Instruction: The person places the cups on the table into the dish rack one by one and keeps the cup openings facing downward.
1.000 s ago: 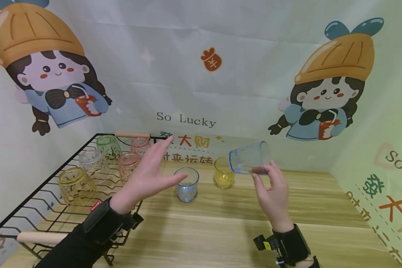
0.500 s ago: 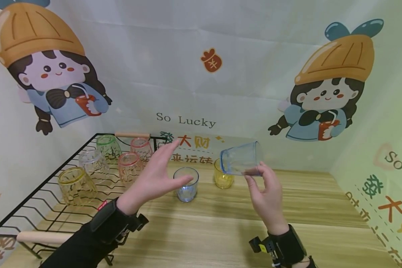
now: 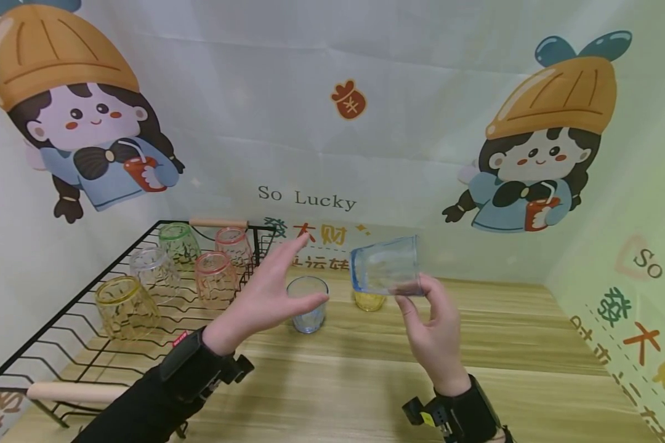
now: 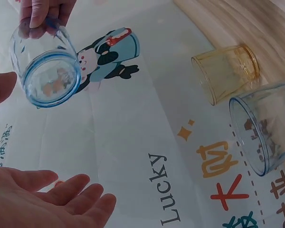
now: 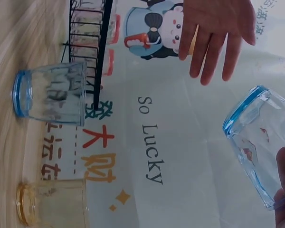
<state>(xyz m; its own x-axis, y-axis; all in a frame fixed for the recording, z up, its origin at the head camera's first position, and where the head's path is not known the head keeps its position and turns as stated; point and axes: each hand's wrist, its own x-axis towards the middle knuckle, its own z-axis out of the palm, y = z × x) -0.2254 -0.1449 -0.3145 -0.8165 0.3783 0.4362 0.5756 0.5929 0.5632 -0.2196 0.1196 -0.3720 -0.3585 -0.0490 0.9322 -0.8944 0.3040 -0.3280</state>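
Above the counter [image 3: 321, 387], a blue cup [image 3: 385, 266] is held on its side by the right hand [image 3: 435, 338]. It is pinched near the rim between thumb and fingers, and its thick blue base is turned toward the left hand [image 3: 263, 286]. Through its clear walls, bits of the printed backdrop [image 3: 266, 141] can be seen. The left hand is spread, thumb set wide of the fingers, and is kept apart from the held cup.

Behind the left thumb, an upright blue cup [image 3: 308, 320] is set mouth up on the counter, partly covered by that thumb in the head view; backdrop lettering is seen through it from the right wrist. Beside it, a yellow cup [image 3: 369, 302] is also stood mouth up, its upper part overlapped by the held cup.

At the left, a black wire rack [image 3: 71, 306] with wooden handles [image 3: 77, 392] is partly hidden by the left forearm. Five cups are carried in it, mouth down, ringed bases uppermost: an amber cup [image 3: 127, 312] nearest, then a clear cup [image 3: 156, 278] and a green cup [image 3: 180, 249], with two pink cups [image 3: 216, 282] alongside.
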